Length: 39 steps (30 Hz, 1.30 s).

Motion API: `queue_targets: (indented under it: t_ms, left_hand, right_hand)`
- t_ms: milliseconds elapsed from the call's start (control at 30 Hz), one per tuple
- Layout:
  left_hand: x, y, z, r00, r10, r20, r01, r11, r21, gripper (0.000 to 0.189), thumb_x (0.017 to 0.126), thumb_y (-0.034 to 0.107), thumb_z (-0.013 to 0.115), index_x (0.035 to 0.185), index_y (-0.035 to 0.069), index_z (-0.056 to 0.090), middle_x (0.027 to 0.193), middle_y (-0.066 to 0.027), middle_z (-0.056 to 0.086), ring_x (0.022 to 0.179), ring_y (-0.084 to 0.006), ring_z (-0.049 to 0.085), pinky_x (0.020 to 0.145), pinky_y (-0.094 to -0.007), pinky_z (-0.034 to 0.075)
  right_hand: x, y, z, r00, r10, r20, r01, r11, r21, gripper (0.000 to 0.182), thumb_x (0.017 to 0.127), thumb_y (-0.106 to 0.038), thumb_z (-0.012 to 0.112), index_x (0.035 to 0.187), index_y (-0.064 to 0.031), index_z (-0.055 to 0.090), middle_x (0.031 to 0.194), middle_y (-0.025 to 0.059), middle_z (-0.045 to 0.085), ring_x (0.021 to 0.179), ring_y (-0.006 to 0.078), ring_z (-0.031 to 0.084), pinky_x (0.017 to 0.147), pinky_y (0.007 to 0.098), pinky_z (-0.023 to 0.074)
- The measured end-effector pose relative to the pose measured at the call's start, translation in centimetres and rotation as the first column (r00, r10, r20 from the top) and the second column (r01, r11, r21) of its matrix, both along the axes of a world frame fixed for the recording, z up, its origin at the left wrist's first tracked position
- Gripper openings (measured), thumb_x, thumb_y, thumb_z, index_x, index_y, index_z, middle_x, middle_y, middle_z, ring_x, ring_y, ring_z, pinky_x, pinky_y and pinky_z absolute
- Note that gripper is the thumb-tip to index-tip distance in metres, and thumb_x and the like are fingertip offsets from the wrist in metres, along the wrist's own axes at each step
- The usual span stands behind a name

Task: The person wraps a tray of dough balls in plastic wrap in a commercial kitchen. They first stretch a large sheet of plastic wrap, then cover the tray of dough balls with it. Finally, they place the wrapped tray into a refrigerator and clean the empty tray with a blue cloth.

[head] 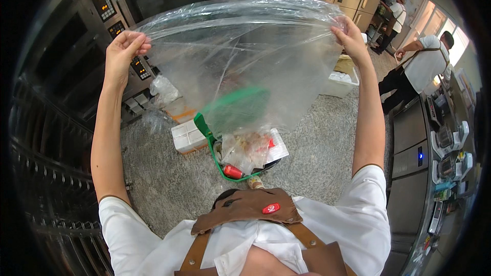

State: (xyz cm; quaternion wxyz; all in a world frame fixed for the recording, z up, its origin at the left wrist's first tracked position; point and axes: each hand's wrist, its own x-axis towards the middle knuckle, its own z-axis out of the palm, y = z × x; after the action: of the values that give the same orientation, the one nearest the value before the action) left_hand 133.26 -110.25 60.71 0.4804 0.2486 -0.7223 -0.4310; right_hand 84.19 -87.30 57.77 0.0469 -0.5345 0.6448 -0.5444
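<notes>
A large clear plastic bag [245,57] is stretched wide between my raised hands. My left hand [129,44] pinches its upper left edge. At the upper right corner, my right hand [348,34] grips the film between thumb and fingers. The sheet hangs down over a green-rimmed waste bin [224,172], and the bin's green lid [238,107] shows blurred through it. Inside the bin lie crumpled plastic waste [245,147], a red bottle [233,172] and a white printed paper [277,146]. Whether the bag's lower end touches the waste cannot be told.
White cardboard box [188,136] and crumpled plastic [164,90] lie left of the bin. Ovens [168,0] line the far and left sides. A white tub [343,80] stands on the floor to the right. Two people work at right, beyond a counter [429,168] with mixers [448,166].
</notes>
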Motion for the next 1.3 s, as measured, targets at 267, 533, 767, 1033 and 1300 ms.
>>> queue_targets:
  t_ms: [267, 533, 767, 1033, 1300]
  left_hand:
    - [-1.0, 1.5, 0.3, 0.994, 0.106, 0.013, -0.102, 0.983, -0.155, 0.018, 0.09, 0.021, 0.059, 0.087, 0.004, 0.062, 0.075, -0.0032, 0.063, 0.054, -0.0032, 0.05, 0.047, -0.0168, 0.034]
    - [-1.4, 3.0, -1.2, 0.993, 0.098, 0.062, -0.091, 0.99, -0.112, 0.02, 0.094, 0.022, 0.053, 0.085, 0.005, 0.058, 0.067, -0.0018, 0.06, 0.049, -0.003, 0.049, 0.046, -0.0159, 0.034]
    - [-1.0, 2.4, -1.0, 0.985, 0.153, -0.074, -0.163, 0.976, -0.147, 0.022, 0.093, 0.023, 0.054, 0.085, 0.004, 0.06, 0.068, -0.0018, 0.059, 0.057, -0.005, 0.052, 0.052, -0.0178, 0.037]
    - [-2.3, 5.3, 2.3, 0.983, 0.116, -0.145, -0.148, 0.96, -0.237, 0.016, 0.09, 0.017, 0.056, 0.089, 0.001, 0.058, 0.064, 0.0003, 0.056, 0.051, -0.0071, 0.051, 0.05, -0.0199, 0.042]
    - [-1.0, 0.2, -4.2, 0.992, 0.125, 0.012, -0.121, 0.975, -0.185, 0.018, 0.093, 0.019, 0.053, 0.092, 0.003, 0.063, 0.077, -0.003, 0.064, 0.064, -0.007, 0.056, 0.062, -0.0215, 0.044]
  right_hand:
    - [-0.3, 1.3, 1.4, 0.933, -0.282, -0.226, 0.231, 0.946, -0.227, 0.017, 0.088, -0.017, 0.057, 0.084, -0.0008, 0.059, 0.069, 0.0045, 0.059, 0.061, 0.0115, 0.054, 0.054, 0.0283, 0.0425]
    - [-0.4, 2.2, 0.3, 0.881, -0.353, -0.315, 0.286, 0.927, -0.241, 0.015, 0.085, -0.012, 0.054, 0.083, -0.0019, 0.065, 0.078, 0.0093, 0.064, 0.076, 0.0189, 0.06, 0.069, 0.0324, 0.0459]
    - [0.7, 0.9, 0.5, 0.901, -0.344, -0.265, 0.193, 0.864, -0.464, 0.016, 0.085, -0.015, 0.056, 0.081, -0.0026, 0.065, 0.068, 0.0043, 0.062, 0.059, 0.0133, 0.053, 0.056, 0.0281, 0.0424]
    - [-2.5, 2.8, 3.1, 0.991, -0.116, -0.061, 0.091, 0.946, -0.311, 0.02, 0.089, -0.02, 0.059, 0.094, -0.0031, 0.068, 0.08, -0.0028, 0.063, 0.068, 0.0031, 0.05, 0.06, 0.0179, 0.0382]
    - [-2.6, 0.5, -2.2, 0.955, -0.223, -0.197, 0.199, 0.971, -0.134, 0.023, 0.088, -0.025, 0.059, 0.091, -0.0043, 0.068, 0.075, -0.0037, 0.06, 0.063, 0.006, 0.049, 0.057, 0.0212, 0.0389]
